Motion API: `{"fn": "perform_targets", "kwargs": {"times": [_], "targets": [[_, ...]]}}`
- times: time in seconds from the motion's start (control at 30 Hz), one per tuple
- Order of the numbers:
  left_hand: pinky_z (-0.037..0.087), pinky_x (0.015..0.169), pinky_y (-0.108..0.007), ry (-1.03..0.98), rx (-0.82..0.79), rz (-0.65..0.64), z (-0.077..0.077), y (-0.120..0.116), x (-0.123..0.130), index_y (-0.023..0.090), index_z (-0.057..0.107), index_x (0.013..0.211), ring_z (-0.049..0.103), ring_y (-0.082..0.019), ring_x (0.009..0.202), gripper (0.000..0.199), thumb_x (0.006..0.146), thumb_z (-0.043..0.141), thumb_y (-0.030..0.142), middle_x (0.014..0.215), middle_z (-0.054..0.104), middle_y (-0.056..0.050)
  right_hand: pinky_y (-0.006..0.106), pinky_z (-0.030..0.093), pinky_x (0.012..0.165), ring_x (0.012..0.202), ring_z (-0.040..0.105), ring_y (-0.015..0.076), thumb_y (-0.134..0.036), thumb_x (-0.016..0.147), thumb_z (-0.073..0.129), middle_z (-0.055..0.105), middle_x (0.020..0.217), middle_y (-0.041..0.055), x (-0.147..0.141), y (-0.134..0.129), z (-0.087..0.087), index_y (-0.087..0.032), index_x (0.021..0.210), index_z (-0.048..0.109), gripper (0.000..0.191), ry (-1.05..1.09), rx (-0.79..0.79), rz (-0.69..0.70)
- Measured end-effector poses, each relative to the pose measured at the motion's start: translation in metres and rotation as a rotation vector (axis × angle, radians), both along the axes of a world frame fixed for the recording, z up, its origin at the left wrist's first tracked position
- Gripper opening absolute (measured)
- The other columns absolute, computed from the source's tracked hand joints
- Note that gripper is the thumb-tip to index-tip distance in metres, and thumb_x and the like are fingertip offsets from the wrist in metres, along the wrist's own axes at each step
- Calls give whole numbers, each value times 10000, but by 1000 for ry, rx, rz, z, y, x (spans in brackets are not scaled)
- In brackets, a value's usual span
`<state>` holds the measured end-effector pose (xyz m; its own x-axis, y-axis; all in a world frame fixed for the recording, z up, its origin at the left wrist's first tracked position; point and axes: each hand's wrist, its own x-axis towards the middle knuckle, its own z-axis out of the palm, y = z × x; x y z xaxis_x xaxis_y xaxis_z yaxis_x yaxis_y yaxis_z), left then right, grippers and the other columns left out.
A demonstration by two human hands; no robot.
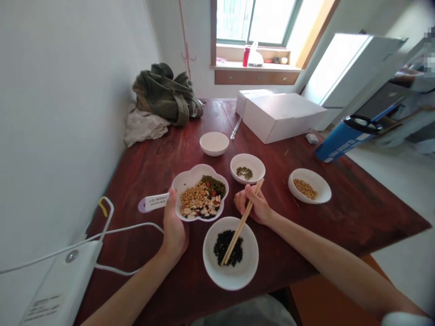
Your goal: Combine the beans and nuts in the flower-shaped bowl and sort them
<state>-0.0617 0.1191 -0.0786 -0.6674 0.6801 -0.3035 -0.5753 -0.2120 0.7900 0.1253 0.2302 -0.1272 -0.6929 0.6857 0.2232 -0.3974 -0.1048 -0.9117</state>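
My left hand grips the left rim of a white flower-shaped dish, its thumb over the edge. Soybeans, green mung beans, pale peanuts or seeds, dark beans and a few red pieces lie in that dish. In my right hand is a pair of wooden chopsticks, slanting down to the left. Their tips rest among black beans in a round white bowl at the table's near side. Just beyond my right hand stands a white bowl with a few mung beans.
A white bowl of soybeans stands to the right, and another white bowl farther back. White boxes, a blue cylinder and a green bag occupy the far side. A white cable crosses the left side.
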Motion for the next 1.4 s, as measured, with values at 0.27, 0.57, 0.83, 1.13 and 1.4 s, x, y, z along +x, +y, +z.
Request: {"fn": "perform_targets", "kwargs": {"times": [0.27, 0.57, 0.83, 1.13, 1.4], "targets": [[483, 1317, -494, -19, 63, 54, 10, 9, 3, 151, 792, 1271, 697, -271, 1439, 334, 1130, 582, 370, 1228, 870, -71, 281, 194, 419, 397, 407, 98, -757, 1041, 559, 530, 460, 31, -1, 3, 6, -159, 537, 720, 799, -42, 14, 49], [469, 1329, -524, 13, 45, 54, 10, 9, 3, 174, 812, 1252, 632, -288, 1515, 336, 1122, 583, 383, 1262, 860, -83, 269, 168, 392, 408, 379, 91, -774, 984, 632, 530, 466, 21, 0, 2, 11, -151, 565, 722, 757, -70, -39, 56], [489, 1310, -515, -17, 16, 18, 14, 7, 3, 137, 802, 1290, 678, -304, 1460, 388, 1130, 568, 402, 1313, 840, -128, 258, 139, 383, 372, 334, 69, -778, 942, 671, 493, 472, -22, -2, 3, 10, -171, 576, 638, 710, -16, -119, 8], [545, 1259, -511, -71, -105, -48, 17, 2, 1, 150, 746, 1422, 741, -321, 1380, 465, 1130, 554, 456, 1322, 839, -144, 277, 133, 406, 398, 360, 92, -731, 980, 639, 492, 477, 4, -6, 1, 2, -169, 552, 645, 706, -8, -83, 27], [558, 1241, -488, -31, -111, -55, 1, -2, -10, 213, 657, 1551, 777, -304, 1314, 481, 1122, 597, 421, 1398, 811, -118, 289, 151, 453, 437, 369, 106, -671, 1046, 575, 471, 474, 13, -6, -3, -15, -154, 565, 680, 714, 29, -16, 13]]}}
